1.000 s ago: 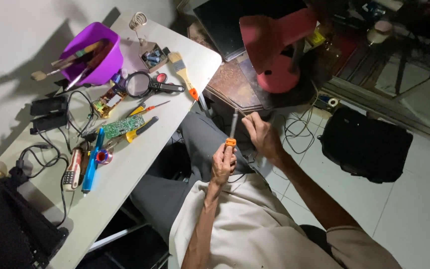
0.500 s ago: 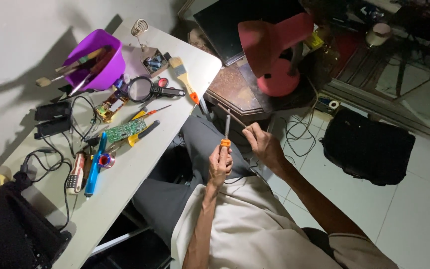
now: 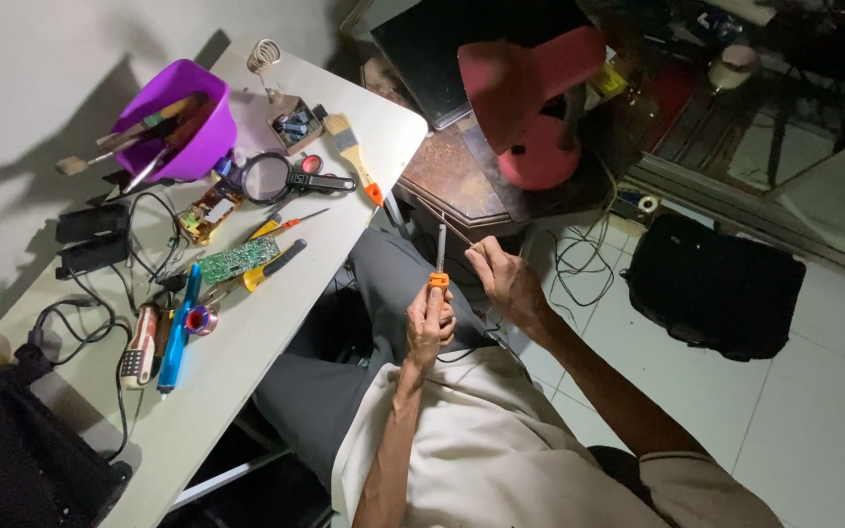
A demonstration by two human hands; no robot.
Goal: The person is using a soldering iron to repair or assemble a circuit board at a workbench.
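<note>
Both hands sit slightly lower in the view than half a second ago, and the soldering iron (image 3: 439,256) now stands closer to vertical, where before its tip leaned toward the table. Left hand (image 3: 430,321): fingers wrapped closed around the iron's handle, orange collar just above the fist, metal shaft pointing straight up, forearm rising from the lap with the elbow bent and the wrist straight. Right hand (image 3: 507,282): thumb and forefinger pinched shut on a thin strand (image 3: 456,227) of wire or solder, too fine to identify, which runs up and left past the iron's tip; whether strand and tip touch cannot be told. The right forearm extends from the lower right, wrist slightly bent. The work is held above the person's grey-trousered knees, just off the edge of the white table (image 3: 246,362) and in front of a red desk lamp (image 3: 530,108) on a dark side table. On the white table lie a green circuit board (image 3: 238,260), a magnifying glass (image 3: 271,178), a paintbrush (image 3: 354,156), a blue tool (image 3: 178,328) and a purple bowl (image 3: 173,122) holding brushes. A black bag (image 3: 716,284) rests on the tiled floor to the right.
</note>
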